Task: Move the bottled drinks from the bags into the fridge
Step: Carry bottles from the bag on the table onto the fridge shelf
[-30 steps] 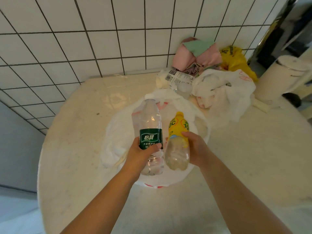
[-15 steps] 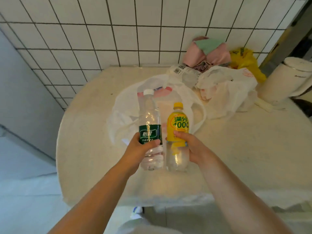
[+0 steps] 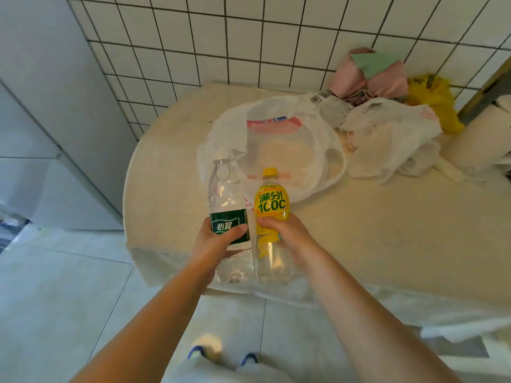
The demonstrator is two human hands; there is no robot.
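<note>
My left hand (image 3: 214, 240) grips a clear water bottle (image 3: 225, 194) with a green label, held upright over the table's near edge. Right beside it, my right hand (image 3: 287, 233) grips a yellow-labelled drink bottle (image 3: 271, 203) with a yellow cap. The two bottles almost touch. Behind them an open white plastic bag (image 3: 279, 142) lies flat on the round beige table (image 3: 387, 230). A second crumpled white bag (image 3: 392, 134) sits to its right, with another clear bottle (image 3: 329, 103) lying at the back between the bags.
A pink and green cloth bundle (image 3: 367, 73) and a yellow bag (image 3: 431, 95) lie against the tiled wall. A white bin-like container (image 3: 481, 134) stands at the right. A white appliance front (image 3: 36, 139) fills the left side. Pale tiled floor (image 3: 69, 299) lies below.
Both bottles have been lifted out of the open bag and drawn back toward me, past the table's near edge. The view has backed away, showing the floor and my shoes.
</note>
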